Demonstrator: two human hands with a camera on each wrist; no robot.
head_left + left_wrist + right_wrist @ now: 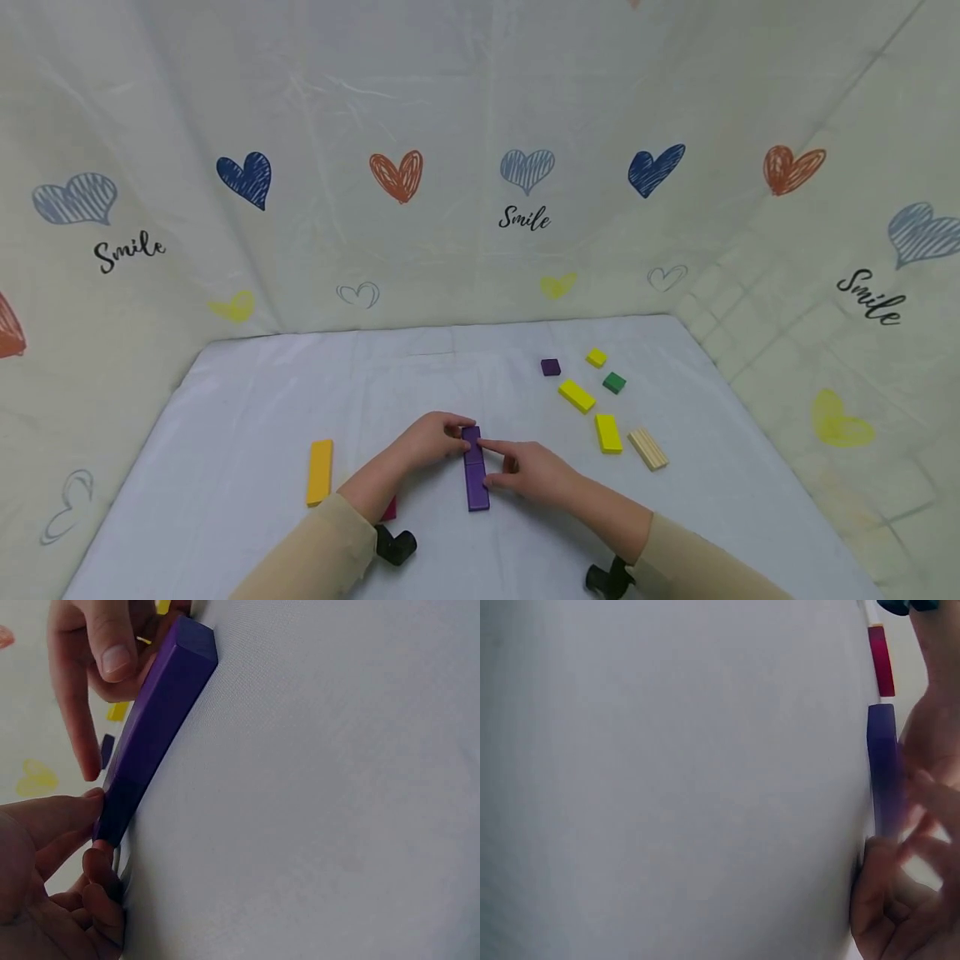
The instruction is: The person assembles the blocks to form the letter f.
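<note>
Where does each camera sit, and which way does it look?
Head: on the person's head, looking forward and down at the white cloth; both sleeves, the left hand and the right hand show.
Left wrist: on that wrist, looking along the purple blocks; left hand lower left, right hand above.
Right wrist: on that wrist, looking across the white cloth; parts of both hands show at the right edge.
Shared: head and right wrist both show the red block.

Your purple oblong blocks [477,490]: smooth, painted look, faint gloss. White cloth table cover [300,787] beneath: fine-woven, matt. Pale ribbed wooden block [648,450] to your right: bare grain colour, grooved face. Your beige cloth sleeves [318,550]: matt. White heart-printed sheet backdrop [450,92] facing you: wrinkled, slight sheen.
</note>
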